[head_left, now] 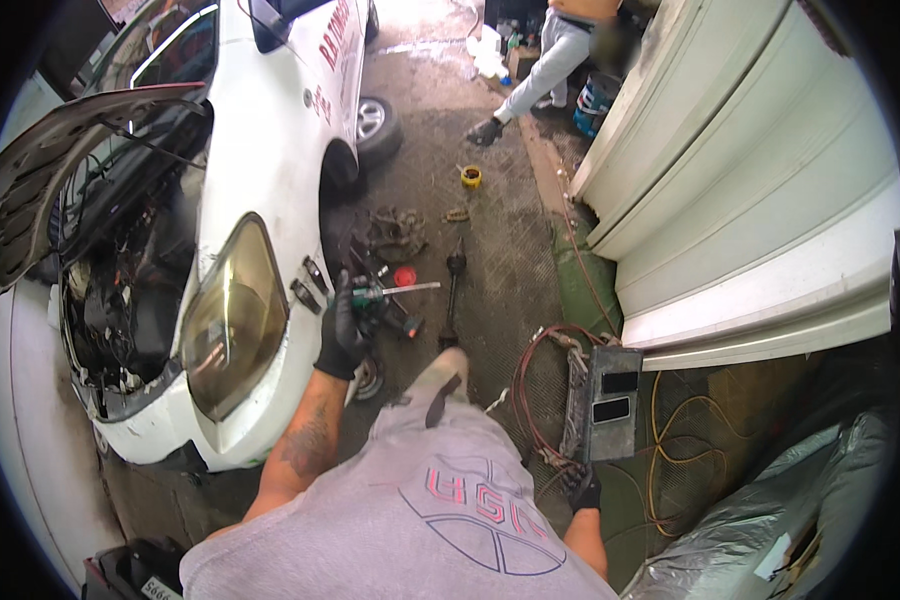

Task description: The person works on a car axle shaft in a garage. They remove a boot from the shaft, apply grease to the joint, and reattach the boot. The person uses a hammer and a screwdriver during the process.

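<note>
My left hand (341, 330), in a black glove, is raised beside the front fender of a white car (260, 130). Its fingers stretch upward, and I see nothing held in them. Just ahead of the car's clouded headlight (236, 320), two small dark parts (310, 285) show close to that hand. Beyond the fingers, a green tool (368, 293) and other tools are on the floor, partly hidden by the hand. Low on the right, my black-gloved right hand (581, 490) is at the near end of a grey metal box (615, 405), close to some hoses. Its fingers are mostly hidden.
A loose axle shaft (454, 285), a red lid (404, 276) and a yellow container (471, 177) lie ahead. Reddish hoses (523, 385) and a yellow cable (660, 460) loop around the box. Another person's leg (542, 85) reaches in at the back, near a white panel door (740, 190).
</note>
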A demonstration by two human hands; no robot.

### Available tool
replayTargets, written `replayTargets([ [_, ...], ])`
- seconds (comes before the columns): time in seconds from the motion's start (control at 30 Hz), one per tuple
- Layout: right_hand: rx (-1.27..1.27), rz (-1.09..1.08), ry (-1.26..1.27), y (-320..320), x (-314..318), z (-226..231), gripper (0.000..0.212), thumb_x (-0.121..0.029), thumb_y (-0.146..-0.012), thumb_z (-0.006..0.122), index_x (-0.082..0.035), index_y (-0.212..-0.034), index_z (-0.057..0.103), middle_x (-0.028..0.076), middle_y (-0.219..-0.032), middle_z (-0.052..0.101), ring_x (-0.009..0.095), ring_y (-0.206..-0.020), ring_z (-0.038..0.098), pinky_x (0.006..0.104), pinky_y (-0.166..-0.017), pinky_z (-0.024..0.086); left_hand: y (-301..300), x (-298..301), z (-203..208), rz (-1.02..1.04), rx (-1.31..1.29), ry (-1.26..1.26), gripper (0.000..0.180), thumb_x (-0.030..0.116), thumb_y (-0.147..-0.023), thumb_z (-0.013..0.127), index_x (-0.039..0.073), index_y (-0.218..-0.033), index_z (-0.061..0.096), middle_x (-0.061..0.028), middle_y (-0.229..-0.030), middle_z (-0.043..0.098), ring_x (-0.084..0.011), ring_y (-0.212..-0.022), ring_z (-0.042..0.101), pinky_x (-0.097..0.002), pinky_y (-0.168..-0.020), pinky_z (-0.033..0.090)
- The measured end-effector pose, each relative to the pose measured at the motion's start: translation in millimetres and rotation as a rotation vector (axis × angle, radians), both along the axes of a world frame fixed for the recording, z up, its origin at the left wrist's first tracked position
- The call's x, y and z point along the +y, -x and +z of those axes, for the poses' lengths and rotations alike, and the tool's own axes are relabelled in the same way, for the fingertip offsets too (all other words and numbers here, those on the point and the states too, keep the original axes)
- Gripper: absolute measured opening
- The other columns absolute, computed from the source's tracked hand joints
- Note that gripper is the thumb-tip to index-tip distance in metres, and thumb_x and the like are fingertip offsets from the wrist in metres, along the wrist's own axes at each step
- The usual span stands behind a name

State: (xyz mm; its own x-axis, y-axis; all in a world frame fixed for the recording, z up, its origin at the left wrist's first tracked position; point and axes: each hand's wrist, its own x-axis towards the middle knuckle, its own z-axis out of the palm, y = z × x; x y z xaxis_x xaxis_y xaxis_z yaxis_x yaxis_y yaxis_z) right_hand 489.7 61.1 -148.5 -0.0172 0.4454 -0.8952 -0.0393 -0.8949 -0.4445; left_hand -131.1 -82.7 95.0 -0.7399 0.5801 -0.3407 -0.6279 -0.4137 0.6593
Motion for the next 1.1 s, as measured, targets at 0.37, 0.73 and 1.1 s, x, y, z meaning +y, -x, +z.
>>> replayTargets([
  [0.37,-0.068,0.284,-0.015,119,223,41,0.048,-0.056,-0.100,0.056,-0.011,-0.117,0.063,0.006,-0.094,0.071,0.025,-0.082,0.067,0.0423,-0.080,0.054,43,6,-203,-0.420,1.125,1.378,0.034,0.031,-0.099,0.064,0.000,-0.112,0.070,-0.0132,-0.095,0.074,-0.0243,-0.087,0.070,-0.0396,-0.079,0.054],
  [0.73,-0.183,0.645,0.055,232,467,83,0.046,-0.048,-0.104,0.052,-0.003,-0.115,0.059,0.008,-0.080,0.062,0.023,-0.064,0.060,0.0388,-0.057,0.049,22,101,-226,-0.457,0.539,1.434,0.032,0.032,-0.091,0.062,0.002,-0.102,0.069,-0.0268,-0.103,0.068,-0.0442,-0.098,0.066,-0.0514,-0.082,0.051],
  [1.1,-0.129,1.303,-0.078,590,746,65,0.059,-0.051,-0.100,0.057,-0.001,-0.131,0.058,0.014,-0.094,0.068,0.024,-0.072,0.065,0.0424,-0.067,0.055,37,248,-130,0.543,0.085,1.347,0.027,0.025,-0.094,0.071,0.004,-0.112,0.072,-0.0116,-0.100,0.076,-0.0189,-0.093,0.071,-0.0343,-0.082,0.054],
])
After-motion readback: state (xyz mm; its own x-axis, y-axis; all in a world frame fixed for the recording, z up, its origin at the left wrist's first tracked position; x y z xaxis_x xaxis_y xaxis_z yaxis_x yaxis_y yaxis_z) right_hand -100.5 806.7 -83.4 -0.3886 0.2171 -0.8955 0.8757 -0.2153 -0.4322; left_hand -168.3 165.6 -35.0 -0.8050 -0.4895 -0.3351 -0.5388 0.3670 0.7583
